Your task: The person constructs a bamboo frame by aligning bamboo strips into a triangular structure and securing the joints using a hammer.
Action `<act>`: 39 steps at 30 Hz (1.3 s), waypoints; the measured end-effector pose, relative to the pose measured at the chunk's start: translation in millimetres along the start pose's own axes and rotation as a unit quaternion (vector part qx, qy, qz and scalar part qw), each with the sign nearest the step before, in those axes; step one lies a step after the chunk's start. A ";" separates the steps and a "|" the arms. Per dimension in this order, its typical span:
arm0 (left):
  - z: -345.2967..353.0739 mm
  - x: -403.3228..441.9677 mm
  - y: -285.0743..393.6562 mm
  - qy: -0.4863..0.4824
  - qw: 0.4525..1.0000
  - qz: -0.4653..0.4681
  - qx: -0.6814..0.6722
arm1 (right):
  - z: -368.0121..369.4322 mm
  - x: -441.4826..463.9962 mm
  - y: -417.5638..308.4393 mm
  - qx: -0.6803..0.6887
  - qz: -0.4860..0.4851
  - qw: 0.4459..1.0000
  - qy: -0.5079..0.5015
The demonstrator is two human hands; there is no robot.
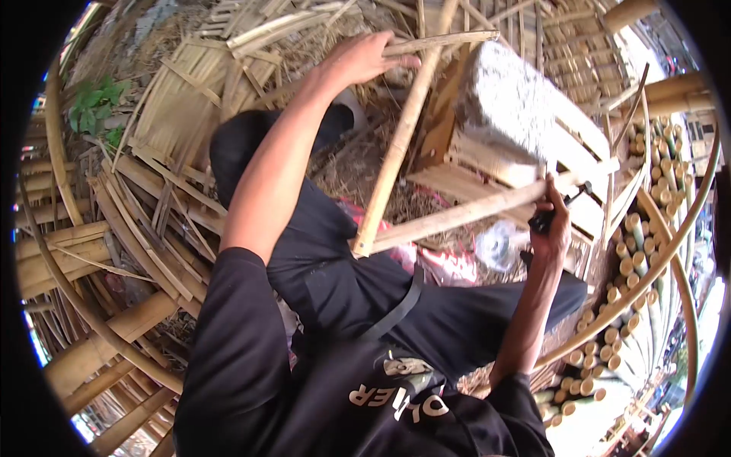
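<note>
Two bamboo poles meet at a corner above my lap: one pole (403, 145) runs away from me, the other (464, 217) reaches to the right. My left hand (364, 59) is closed on the near end of a short bamboo stick (457, 38), which lies across the far part of the first pole. My right hand (554, 221) is at the right-hand pole, its fingers wrapped round a small black tool (541, 221). A dark tip shows beyond that pole. The tool's exact kind is hidden by my fingers.
A wooden crate (472, 171) with a whitish block (506, 99) on top stands ahead. Stacked bamboo poles (628, 266) lie at the right. Split bamboo strips (145, 228) and woven panels (186, 91) are at the left. A clear plastic item (495, 245) lies near my right leg.
</note>
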State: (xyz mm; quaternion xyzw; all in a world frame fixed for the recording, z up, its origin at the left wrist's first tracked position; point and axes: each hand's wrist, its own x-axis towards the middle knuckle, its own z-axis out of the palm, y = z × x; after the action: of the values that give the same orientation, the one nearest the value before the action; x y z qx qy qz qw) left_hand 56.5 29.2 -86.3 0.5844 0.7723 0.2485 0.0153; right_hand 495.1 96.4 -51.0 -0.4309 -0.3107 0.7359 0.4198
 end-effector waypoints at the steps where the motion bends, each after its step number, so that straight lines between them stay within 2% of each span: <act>1: -28.0 3.3 5.2 -0.057 0.998 -0.017 -0.037 | 8.0 -4.0 -7.5 -0.013 -0.012 1.000 -0.008; 2: -71.7 -6.1 26.2 -0.101 0.988 -0.062 -0.100 | 15.7 -5.6 -12.9 -0.020 -0.026 0.999 -0.012; 3: -89.2 -3.1 24.8 -0.085 0.985 -0.077 -0.131 | 23.8 1.6 -15.7 -0.020 -0.058 0.998 0.030; 4: -100.0 1.2 20.1 -0.072 0.980 -0.090 -0.163 | 25.2 6.1 -18.8 -0.002 -0.069 0.997 0.025; 6: -105.8 21.2 4.1 -0.047 0.987 -0.094 -0.119 | 24.9 13.9 -26.8 -0.006 -0.065 0.997 -0.039; 7: -108.9 29.6 4.2 -0.031 0.989 -0.117 -0.090 | 32.1 19.5 -29.4 0.000 -0.068 0.997 -0.031; 8: -119.4 28.5 28.5 -0.083 0.976 -0.158 -0.126 | 33.2 27.6 -27.2 0.005 -0.099 0.994 -0.038; 10: -129.2 18.4 80.3 -0.003 0.998 -0.049 -0.048 | 36.3 34.9 -24.7 0.012 -0.127 0.991 -0.037; 11: -129.0 20.3 100.0 -0.047 0.996 -0.067 -0.029 | 24.0 40.5 -22.6 0.022 -0.128 0.989 -0.063; 12: -137.6 13.7 130.5 -0.061 0.997 -0.054 -0.004 | 24.7 31.9 -23.3 0.025 -0.146 0.988 -0.044; 14: -104.3 22.6 138.9 -0.047 0.996 -0.071 0.011 | 6.3 24.6 -25.5 0.016 -0.126 0.991 -0.050; 15: -88.8 25.9 138.4 -0.038 0.996 -0.027 0.080 | -5.6 21.1 -26.0 0.009 -0.131 0.991 -0.038; 16: -80.9 26.7 143.8 -0.046 0.995 -0.013 0.084 | -18.4 19.3 -27.3 0.002 -0.138 0.990 -0.026; 18: -70.0 27.5 153.2 -0.036 0.989 -0.050 0.132 | -46.7 20.9 -31.3 0.002 -0.158 0.987 0.011; 19: -62.5 28.7 146.8 -0.023 0.992 -0.037 0.121 | -63.4 22.2 -35.8 -0.009 -0.181 0.982 0.049; 20: -65.7 26.3 150.5 -0.050 0.992 -0.056 0.096 | -70.0 18.1 -39.9 -0.021 -0.200 0.976 0.086; 21: -65.0 26.4 153.5 -0.058 0.988 -0.060 0.130 | -76.6 10.2 -47.2 -0.016 -0.205 0.972 0.114; 23: -63.5 23.2 156.3 -0.066 0.981 -0.064 0.170 | -106.1 15.2 -49.2 0.009 -0.210 0.973 0.099; 25: -58.8 17.6 157.6 0.050 0.973 -0.008 0.224 | -125.1 27.4 -39.6 0.062 -0.236 0.964 0.108; 26: -65.3 18.6 168.9 0.047 0.973 -0.006 0.228 | -124.6 25.4 -37.4 0.066 -0.234 0.964 0.110; 28: -78.7 23.5 189.2 -0.048 0.976 -0.034 0.211 | -118.5 19.1 -31.4 0.055 -0.219 0.967 0.117; 29: -69.1 25.2 185.3 -0.030 0.973 0.038 0.225 | -116.5 17.1 -28.8 0.024 -0.204 0.972 0.114; 30: -63.4 27.5 189.5 -0.033 0.973 0.037 0.224 | -113.4 17.4 -25.8 0.014 -0.182 0.977 0.112; 32: -48.6 32.4 208.5 -0.101 0.977 0.082 0.170 | -97.4 14.9 -20.2 -0.023 -0.172 0.977 0.122; 33: -42.3 32.8 220.0 -0.087 0.974 0.127 0.166 | -93.2 17.0 -15.6 -0.041 -0.171 0.978 0.116; 34: -31.1 36.4 229.4 -0.087 0.975 0.132 0.156 | -92.1 23.1 -6.6 -0.036 -0.182 0.977 0.108; 36: -6.9 48.0 247.8 0.027 0.962 0.245 0.113 | -71.0 11.3 -10.4 -0.043 -0.158 0.982 0.090; 39: 15.8 71.3 280.1 0.009 0.965 0.246 0.089 | -62.5 10.4 -14.0 -0.005 -0.150 0.987 0.058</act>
State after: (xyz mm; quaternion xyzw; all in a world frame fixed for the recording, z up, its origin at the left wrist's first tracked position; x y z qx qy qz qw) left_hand 289.6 154.0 31.4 0.7533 0.6237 0.1797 -0.1056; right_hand 553.1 117.9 -70.6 -0.4237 -0.3505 0.6365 0.5409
